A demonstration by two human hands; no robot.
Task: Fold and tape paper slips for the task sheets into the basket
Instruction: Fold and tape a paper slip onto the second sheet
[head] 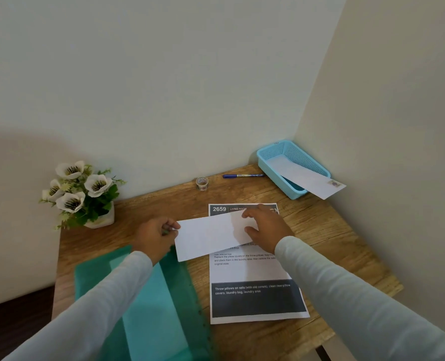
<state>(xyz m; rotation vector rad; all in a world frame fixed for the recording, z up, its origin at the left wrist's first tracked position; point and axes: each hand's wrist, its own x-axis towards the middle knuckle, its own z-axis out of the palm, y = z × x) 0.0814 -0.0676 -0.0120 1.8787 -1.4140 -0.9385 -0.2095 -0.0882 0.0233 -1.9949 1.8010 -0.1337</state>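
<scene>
A folded white paper slip (pixel 211 234) lies tilted across the top of a printed task sheet (pixel 252 272) numbered 2659 on the wooden table (pixel 328 230). My left hand (pixel 156 234) pinches the slip's left edge. My right hand (pixel 265 227) rests on its right end with the fingers spread over the paper. A blue plastic basket (pixel 268 158) stands at the back right corner, and a folded, taped slip (pixel 307 179) leans out over its front rim. A small roll of tape (pixel 202 183) sits near the wall.
A blue pen (pixel 242 175) lies between the tape and the basket. A green plastic folder (pixel 148 306) covers the table's near left. A pot of white artificial flowers (pixel 82 194) stands at the back left. Walls close the table's back and right sides.
</scene>
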